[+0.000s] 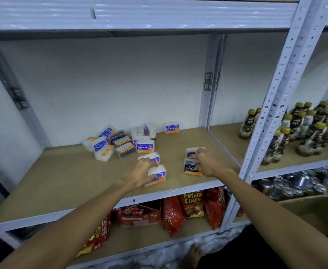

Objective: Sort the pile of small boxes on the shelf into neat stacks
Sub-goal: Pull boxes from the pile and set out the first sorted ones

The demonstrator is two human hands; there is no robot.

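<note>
Left hand (142,171), fingers clamped on white box (159,173), right hand (205,162), fingers clamped on charcoal box (190,169)

- The bare left forearm (77,216) stretches forward from the lower left, wrist straight.
- The left hand (141,172) is palm down, its fingers curled round a small white box with a purple and orange label (159,174).
- The bare right forearm (256,199) reaches in from the lower right.
- The right hand (205,162) is palm down, its fingers bent over the top of a small box with a black and orange label (190,168).
- The two hands are apart, nearly level.
</note>
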